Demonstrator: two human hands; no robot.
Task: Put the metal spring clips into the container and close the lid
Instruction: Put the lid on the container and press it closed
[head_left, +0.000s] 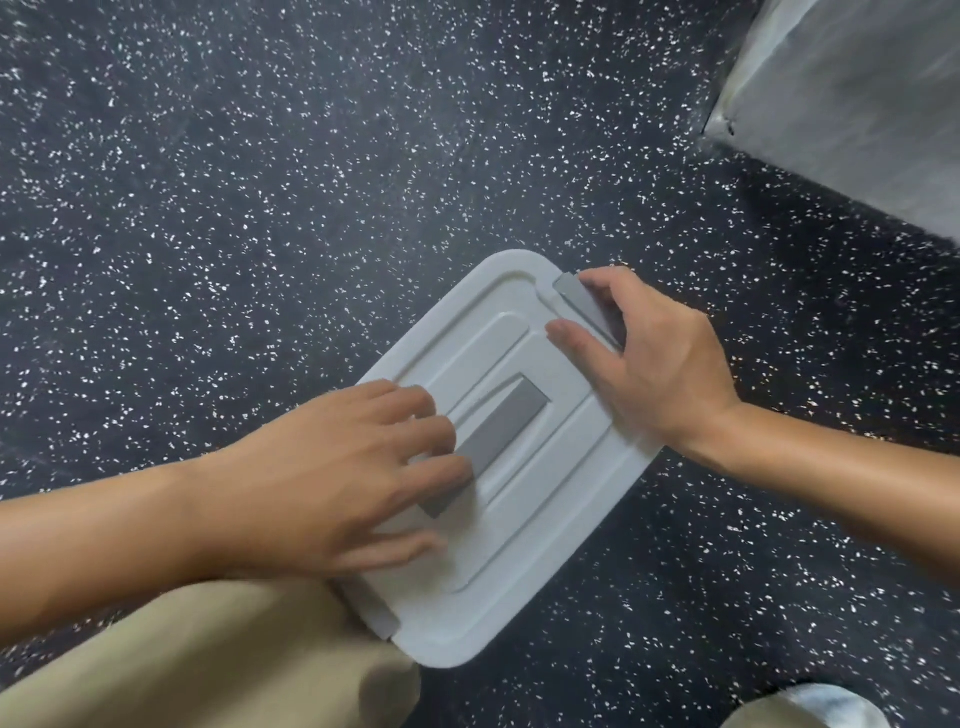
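Observation:
A pale grey lid (524, 561) covers the container on the dark speckled floor; no spring clips show, and the inside is hidden. A darker grey handle (501, 426) lies flat in the lid's middle. My left hand (332, 478) rests spread on the lid's near-left part, fingers over the handle's lower end. My right hand (639, 348) grips the grey side latch (582, 301) at the far right edge, thumb on the lid top, fingers behind the latch. A second grey latch (382, 616) sits at the near-left edge, free.
The dark floor with white specks (260, 208) surrounds the container. A grey metal-looking block or cabinet side (857, 104) stands at the top right. My knee in tan trousers (208, 660) is against the container's near-left corner. A pale shoe tip (810, 706) shows at bottom right.

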